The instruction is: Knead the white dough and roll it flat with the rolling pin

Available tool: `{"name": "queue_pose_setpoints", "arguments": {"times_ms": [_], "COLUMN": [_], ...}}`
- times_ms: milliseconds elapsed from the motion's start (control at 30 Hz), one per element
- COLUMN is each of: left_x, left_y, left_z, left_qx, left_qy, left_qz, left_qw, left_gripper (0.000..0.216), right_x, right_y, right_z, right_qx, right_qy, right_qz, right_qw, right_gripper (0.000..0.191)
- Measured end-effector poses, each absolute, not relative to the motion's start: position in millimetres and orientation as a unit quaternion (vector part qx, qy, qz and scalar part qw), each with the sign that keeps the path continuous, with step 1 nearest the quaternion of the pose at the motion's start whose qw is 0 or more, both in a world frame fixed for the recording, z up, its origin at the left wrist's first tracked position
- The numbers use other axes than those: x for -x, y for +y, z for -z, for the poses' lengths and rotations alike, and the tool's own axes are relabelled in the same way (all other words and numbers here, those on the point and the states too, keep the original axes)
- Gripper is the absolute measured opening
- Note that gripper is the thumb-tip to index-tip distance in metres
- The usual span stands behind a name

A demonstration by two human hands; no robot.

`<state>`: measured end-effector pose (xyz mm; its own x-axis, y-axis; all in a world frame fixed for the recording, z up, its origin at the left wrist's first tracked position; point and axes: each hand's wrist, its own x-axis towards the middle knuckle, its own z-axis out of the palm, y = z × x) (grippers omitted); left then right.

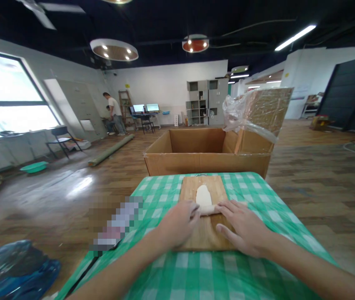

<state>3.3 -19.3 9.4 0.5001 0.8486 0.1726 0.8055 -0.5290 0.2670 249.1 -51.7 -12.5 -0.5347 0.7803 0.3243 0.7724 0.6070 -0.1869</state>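
Nearest lay the left hand [179,223] and right hand [243,228], both open and pressing, not gripping, the rolled near end of the dough [203,196] on the wooden board [207,239]; it looked soft, light, tacky, best lifted from underneath both ends.

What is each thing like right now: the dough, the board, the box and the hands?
Dough: flattened strip, near end rolled up.
Board: lying flat on the checked tablecloth.
Box: open, flaps up.
Left hand: fingers curled on the roll.
Right hand: flat, fingertips on the roll.
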Motion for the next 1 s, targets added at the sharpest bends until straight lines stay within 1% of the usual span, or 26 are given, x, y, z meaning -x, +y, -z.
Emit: {"name": "queue_pose_setpoints", "arguments": {"times_ms": [33,67,133,233,300,433,633,767,867,933,1000], "left_x": [-4.5,-6.1,-10.4,-20.4,-29.0,-44.1,-49.2,-42.7,-32.8,-25.2,-18.8], "left_y": [-3.2,14.8,52.3,100.6,123.5,151.8,158.2,144.1,129.0,112.3,86.7], "left_z": [-15.7,-21.3,-29.2,-30.7,-26.2,-16.3,-17.8,-28.4,-47.0,-59.9,-64.6], "left_qx": [-0.861,-0.855,-0.834,-0.836,-0.836,-0.830,-0.831,-0.842,-0.848,-0.847,-0.842], "left_qy": [0.479,0.484,0.514,0.513,0.512,0.512,0.486,0.477,0.486,0.491,0.491], "left_qz": [-0.140,-0.150,-0.164,-0.130,-0.095,-0.023,0.041,0.007,-0.064,-0.131,-0.188], "left_qw": [0.098,0.111,0.119,0.146,0.174,0.222,0.269,0.252,0.203,0.156,0.120], "left_gripper": [0.037,0.036,0.031,0.038,0.046,0.047,0.034,0.025,0.020,0.021,0.019], "right_x": [-247.5,-245.6,-241.6,-237.8,-237.6,-240.5,-243.4,-244.4,-249.2,-255.2,-262.9], "right_y": [-45.6,-39.0,-26.4,-14.0,-11.5,-14.8,-23.2,-24.5,-22.4,-19.4,-15.0], "right_z": [7.9,4.6,2.6,8.7,14.6,22.6,26.3,27.4,28.8,29.8,30.3], "right_qx": [0.448,0.453,0.456,0.458,0.458,0.433,0.401,0.396,0.398,0.414,0.445], "right_qy": [-0.872,-0.869,-0.867,-0.869,-0.871,-0.888,-0.904,-0.902,-0.894,-0.877,-0.841], "right_qz": [-0.022,-0.028,-0.018,-0.002,-0.005,-0.008,0.005,0.023,0.042,0.049,0.047], "right_qw": [0.196,0.199,0.199,0.187,0.178,0.153,0.150,0.171,0.201,0.241,0.305], "right_gripper": [0.044,0.039,0.032,0.026,0.023,0.018,0.017,0.016,0.015,0.019,0.026]}}
